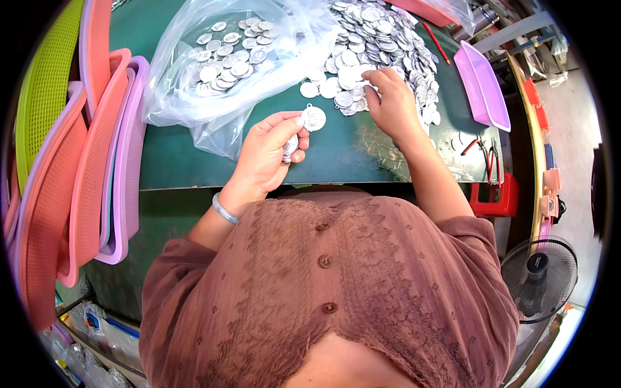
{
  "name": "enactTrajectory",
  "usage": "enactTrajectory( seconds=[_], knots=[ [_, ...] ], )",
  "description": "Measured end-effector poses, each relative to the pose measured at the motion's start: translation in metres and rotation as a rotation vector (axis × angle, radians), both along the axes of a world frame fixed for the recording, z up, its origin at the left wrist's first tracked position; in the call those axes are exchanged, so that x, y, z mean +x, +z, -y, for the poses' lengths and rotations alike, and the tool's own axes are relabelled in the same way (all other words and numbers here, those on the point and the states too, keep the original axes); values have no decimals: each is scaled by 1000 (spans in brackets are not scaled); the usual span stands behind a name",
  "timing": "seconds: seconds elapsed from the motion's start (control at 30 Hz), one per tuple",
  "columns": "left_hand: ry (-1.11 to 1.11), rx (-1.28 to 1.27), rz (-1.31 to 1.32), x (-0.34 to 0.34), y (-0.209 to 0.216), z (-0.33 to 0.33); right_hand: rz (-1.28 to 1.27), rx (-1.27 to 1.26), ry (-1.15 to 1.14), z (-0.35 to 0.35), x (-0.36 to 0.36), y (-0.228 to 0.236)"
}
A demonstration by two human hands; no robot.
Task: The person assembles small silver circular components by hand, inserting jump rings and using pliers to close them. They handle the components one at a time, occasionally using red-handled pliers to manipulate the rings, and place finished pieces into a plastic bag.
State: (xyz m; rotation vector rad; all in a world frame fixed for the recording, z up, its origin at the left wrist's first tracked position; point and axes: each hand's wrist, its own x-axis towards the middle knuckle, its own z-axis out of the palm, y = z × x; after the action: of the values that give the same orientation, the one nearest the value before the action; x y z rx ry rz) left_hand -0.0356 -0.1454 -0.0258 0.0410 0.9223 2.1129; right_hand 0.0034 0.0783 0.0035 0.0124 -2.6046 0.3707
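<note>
My left hand (275, 142) is closed around several silver round medallions. One medallion with a small loop (314, 118) stands out between thumb and fingers, its face showing. More are stacked in the palm (289, 150). My right hand (393, 103) reaches to the near edge of a big heap of silver medallions (381, 39), thumb and fingers apart, fingertips at the loose pieces. Whether they touch one is hard to tell. To the left, a clear plastic bag (174, 97) lies on the green table (336, 158), with more medallions (233, 58) in it.
Pink, purple and green plastic baskets (97, 161) are stacked at the left. A purple basket (482, 84), a red pencil (436, 43) and red-handled pliers (491, 158) lie at the right. A red stool (498, 197) and a black fan (540, 278) stand beyond the table.
</note>
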Motion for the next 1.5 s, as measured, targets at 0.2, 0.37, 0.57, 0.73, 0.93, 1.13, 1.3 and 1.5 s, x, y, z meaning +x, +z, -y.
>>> enactTrajectory(
  seconds=[0.2,0.37,0.57,0.73,0.93,1.13,1.3,1.5],
  knots=[
    [-20,40,9,-2,-4,-1,61,113,44,-5,-11,-7],
    [1,29,30,-2,-3,1,136,136,72,-4,-18,-8],
    [-30,28,47,-1,3,-1,131,-40,66,-5,-22,-6],
    [-41,-29,53,0,10,-4,209,-370,73,-13,-20,-6],
    [-69,-52,48,2,19,-18,400,-1207,139,-25,-12,11],
    [-128,-117,-30,1,28,-41,490,-1461,305,-31,0,18],
    [-150,-144,-91,5,34,-61,531,-1540,376,-27,11,23],
    [-112,-203,-123,10,29,-71,507,-1573,386,-27,19,21]
  ],
)
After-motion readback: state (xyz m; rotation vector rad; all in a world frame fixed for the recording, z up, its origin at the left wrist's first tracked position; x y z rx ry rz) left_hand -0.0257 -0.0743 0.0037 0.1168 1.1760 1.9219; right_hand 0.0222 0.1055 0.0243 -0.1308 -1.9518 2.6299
